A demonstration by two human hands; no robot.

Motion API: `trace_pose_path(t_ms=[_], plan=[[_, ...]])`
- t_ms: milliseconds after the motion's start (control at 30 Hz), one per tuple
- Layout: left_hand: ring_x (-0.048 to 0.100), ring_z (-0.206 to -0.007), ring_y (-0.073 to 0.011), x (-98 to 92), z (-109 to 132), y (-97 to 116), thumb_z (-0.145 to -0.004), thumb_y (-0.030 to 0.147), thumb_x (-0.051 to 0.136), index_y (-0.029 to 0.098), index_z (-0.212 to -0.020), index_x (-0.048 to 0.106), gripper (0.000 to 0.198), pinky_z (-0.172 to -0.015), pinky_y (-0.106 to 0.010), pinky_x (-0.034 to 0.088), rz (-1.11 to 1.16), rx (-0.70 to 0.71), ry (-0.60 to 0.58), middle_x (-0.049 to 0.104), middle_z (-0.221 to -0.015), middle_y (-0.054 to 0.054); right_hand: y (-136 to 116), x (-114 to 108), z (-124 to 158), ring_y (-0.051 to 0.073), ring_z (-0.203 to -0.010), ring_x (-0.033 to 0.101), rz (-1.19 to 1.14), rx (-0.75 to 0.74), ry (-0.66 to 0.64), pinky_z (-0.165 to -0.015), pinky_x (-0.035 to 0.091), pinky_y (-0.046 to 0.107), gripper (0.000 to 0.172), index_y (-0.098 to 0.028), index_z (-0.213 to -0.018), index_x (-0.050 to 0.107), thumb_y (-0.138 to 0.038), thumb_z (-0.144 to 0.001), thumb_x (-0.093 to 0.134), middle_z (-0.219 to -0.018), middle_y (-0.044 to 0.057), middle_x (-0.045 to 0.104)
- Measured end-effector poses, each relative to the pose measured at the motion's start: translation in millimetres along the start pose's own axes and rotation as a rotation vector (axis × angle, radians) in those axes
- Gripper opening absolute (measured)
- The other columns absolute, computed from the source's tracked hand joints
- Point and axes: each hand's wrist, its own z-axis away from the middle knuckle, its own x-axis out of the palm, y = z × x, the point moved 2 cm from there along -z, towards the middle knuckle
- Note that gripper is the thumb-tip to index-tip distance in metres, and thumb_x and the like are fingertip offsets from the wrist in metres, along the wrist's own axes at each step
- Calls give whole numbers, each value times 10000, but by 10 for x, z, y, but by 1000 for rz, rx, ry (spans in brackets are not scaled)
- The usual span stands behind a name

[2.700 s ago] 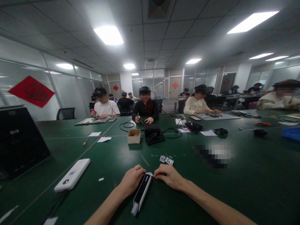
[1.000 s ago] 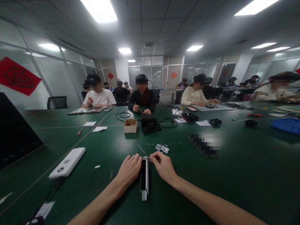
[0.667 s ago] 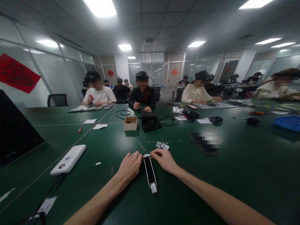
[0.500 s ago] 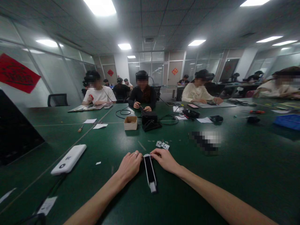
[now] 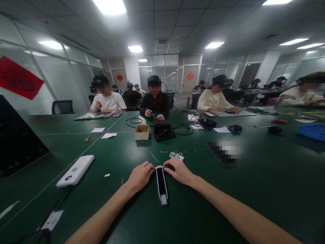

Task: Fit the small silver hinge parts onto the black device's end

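A long narrow piece with a white frame and a black middle lies on the green table in front of me. Its near end carries a pale grey block. At its far end my left hand pinches the left corner, fingers closed. From the other side my right hand has thumb and fingers closed on the right corner. Small grey metal plates lie just beyond my right hand, partly covered by it. Whatever small part may sit between the fingertips is too small to make out.
A white power bank with a black cable lies left. Ahead stand a small cardboard box and a black device on a stand. A blurred black-and-white item is at right, a blue tray farther. Co-workers sit opposite.
The near end of the framed piece has swung slightly left and away from me. Both hands stay at its far end, with only small finger shifts. The view has moved a little.
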Motion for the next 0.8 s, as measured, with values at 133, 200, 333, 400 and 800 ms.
trace_pose_path(t_ms=[133,200,333,400,800], plan=[[596,-829,-160,28,-1,-45,-949,243,372,208,-960,597,227,-736,-257,458,60,9,35,604,-933,-24,31,16,8,174,-845,581,-4,-25,7,-777,456,311,135,-178,-950,655,-239,-863,571,-892,46,659],[595,-827,-159,35,-4,-54,-950,249,370,210,-954,600,234,-738,-257,459,83,11,51,603,-932,-23,36,10,8,174,-842,580,-4,-24,8,-775,457,312,131,-179,-941,655,-245,-863,574,-892,46,659],[594,-832,-165,45,-8,-62,-949,256,374,212,-953,605,235,-748,-263,459,111,10,62,602,-930,-25,40,-5,-4,174,-846,580,4,-9,-3,-782,458,314,132,-172,-946,654,-242,-863,581,-896,46,660],[594,-834,-165,48,-9,-67,-949,256,374,214,-958,607,237,-756,-265,457,120,6,65,603,-934,-25,40,-4,-8,174,-851,584,14,-8,-9,-790,458,312,122,-171,-940,654,-231,-863,581,-897,45,663],[599,-850,-169,-13,1,-36,-941,276,391,213,-989,609,232,-754,-264,472,173,-27,38,606,-968,-35,439,-277,-32,194,-882,571,176,-24,257,-811,461,334,186,-171,-934,640,-246,-901,473,-920,76,645]])
